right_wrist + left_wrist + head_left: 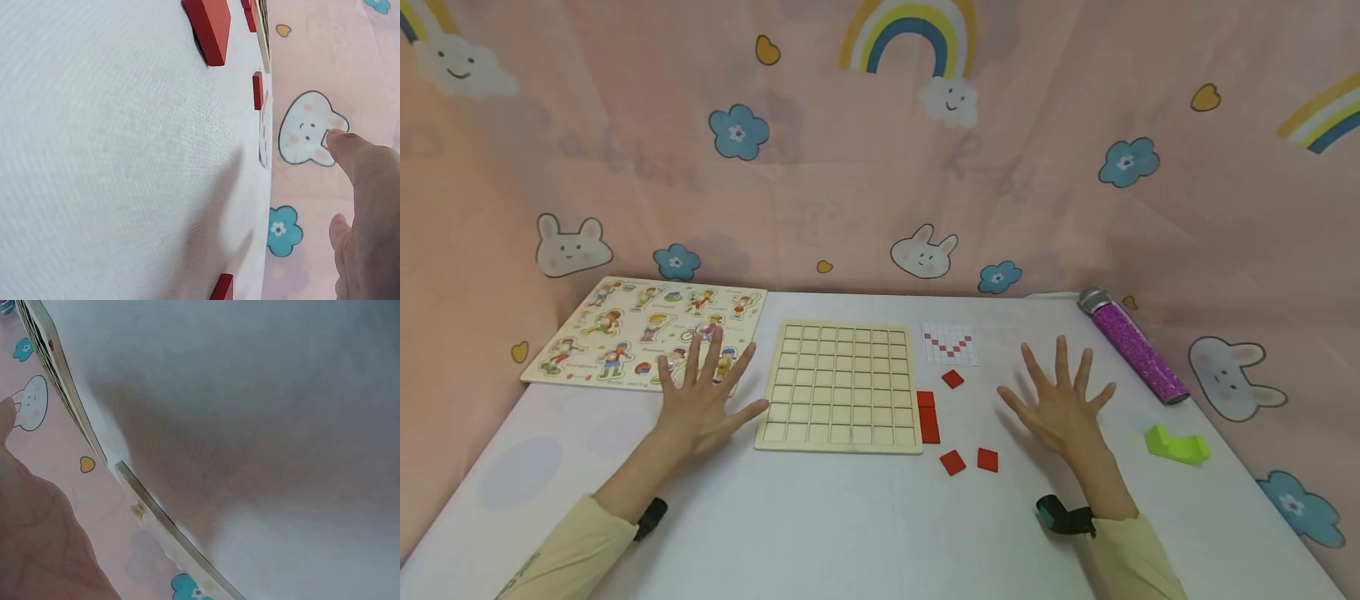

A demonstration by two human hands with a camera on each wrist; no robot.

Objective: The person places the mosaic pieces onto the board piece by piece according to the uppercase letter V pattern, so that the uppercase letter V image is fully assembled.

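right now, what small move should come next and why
Perhaps bring the bare right hand to the rightmost red square tile: the hand holds nothing, that tile lies loose off the pale wooden grid board, and the white gridded card shows a red pattern.

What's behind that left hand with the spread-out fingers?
The picture board with cartoon figures shows behind the left hand. The fingers cover bits of the board's near right part, so anything printed behind them can't be seen.

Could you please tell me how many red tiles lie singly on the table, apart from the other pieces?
3: the far tile in front of the pattern card, plus the left tile and the right tile, side by side lower in the head view.
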